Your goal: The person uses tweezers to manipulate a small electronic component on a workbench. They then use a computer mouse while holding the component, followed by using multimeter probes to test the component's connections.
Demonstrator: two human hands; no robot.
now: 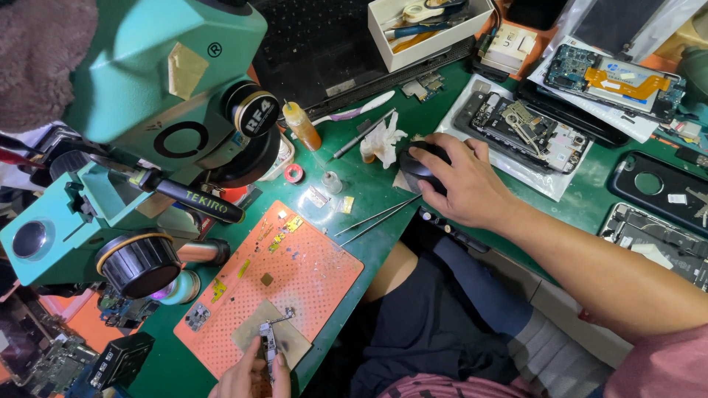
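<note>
My right hand rests on a black computer mouse on the green bench mat, fingers curled over its top. My left hand is at the bottom edge and pinches a small narrow circuit board against a metal plate on the orange perforated work pad. Two thin metal probes lie on the mat between the pad and the mouse.
A teal stereo microscope towers over the left. An orange-liquid bottle, crumpled tissue, a roll of red tape, opened phones and a white tool box crowd the back and right.
</note>
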